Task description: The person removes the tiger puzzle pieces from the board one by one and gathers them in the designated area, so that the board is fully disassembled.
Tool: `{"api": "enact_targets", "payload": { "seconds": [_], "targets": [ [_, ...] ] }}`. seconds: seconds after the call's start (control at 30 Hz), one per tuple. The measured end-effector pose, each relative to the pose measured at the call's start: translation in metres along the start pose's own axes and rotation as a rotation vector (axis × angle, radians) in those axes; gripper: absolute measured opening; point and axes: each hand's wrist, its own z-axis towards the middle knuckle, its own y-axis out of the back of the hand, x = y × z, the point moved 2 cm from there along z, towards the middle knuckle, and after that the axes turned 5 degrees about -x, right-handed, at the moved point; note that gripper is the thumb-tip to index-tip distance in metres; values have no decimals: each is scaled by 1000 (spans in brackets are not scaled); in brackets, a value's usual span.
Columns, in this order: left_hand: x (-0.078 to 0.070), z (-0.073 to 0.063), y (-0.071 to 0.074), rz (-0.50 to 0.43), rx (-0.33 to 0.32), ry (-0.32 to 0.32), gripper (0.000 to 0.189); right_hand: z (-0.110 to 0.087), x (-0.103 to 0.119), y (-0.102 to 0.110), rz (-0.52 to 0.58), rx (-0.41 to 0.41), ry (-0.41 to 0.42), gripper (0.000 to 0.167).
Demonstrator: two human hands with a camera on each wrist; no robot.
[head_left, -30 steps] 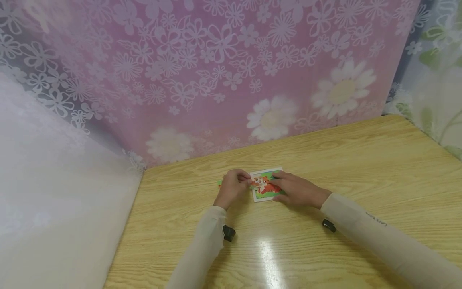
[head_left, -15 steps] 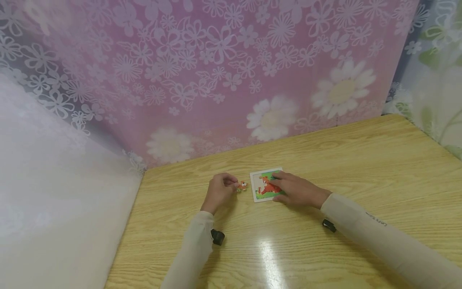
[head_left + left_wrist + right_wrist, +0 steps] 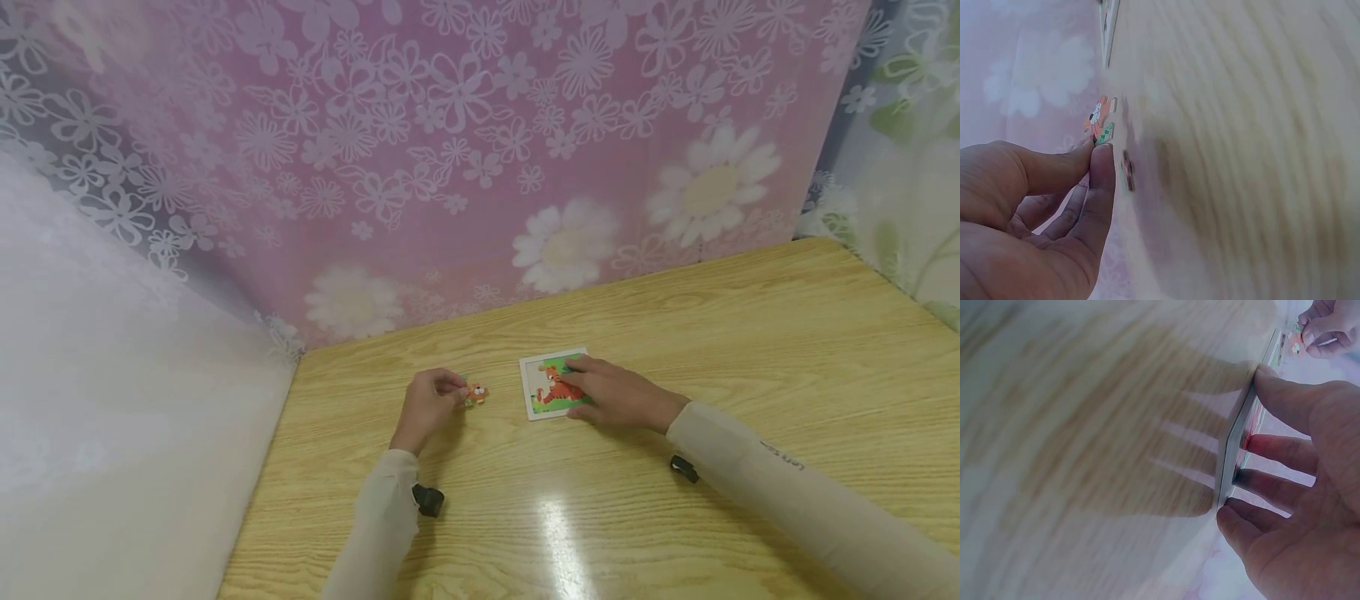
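The table (image 3: 735,333) has a yellowish wood-grain top, glossy enough that a pale streak of reflected light (image 3: 561,546) runs down the side nearest the person. A square, white-framed tiger jigsaw (image 3: 551,390) lies flat on it, over towards the far edge, with a bare patch at the upper left of its picture. Off to the left, apart from that frame, a small loose jigsaw piece (image 3: 1127,172) lies on the wood, its reddish print too blurred to read.

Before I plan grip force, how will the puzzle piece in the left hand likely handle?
The puzzle piece is probably stiff, jutting straight from the left hand; likely light, being small and thin; flat, so apt to slide, not roll.
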Motion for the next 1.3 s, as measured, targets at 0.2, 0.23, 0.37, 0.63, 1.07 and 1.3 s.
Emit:
{"api": "enact_targets", "payload": {
  "seconds": [0.2,0.23,0.37,0.63,1.07,1.3],
  "targets": [
    [7,-2,7,6,-9,21,8,0,0,-1,-4,-1,3,58],
    [8,-3,8,5,-12,23,8,0,0,-1,-5,-1,2,58],
    [12,-3,11,0,-21,40,7,0,0,-1,-5,0,1,58],
    [12,-3,14,25,-46,97,7,-1,1,1,6,6,-13,58],
    [10,-3,13,47,-43,100,7,-1,2,1,2,5,-9,58],
    [9,-1,13,74,-21,104,7,-2,2,2,-4,0,-4,59]
  ]
}}
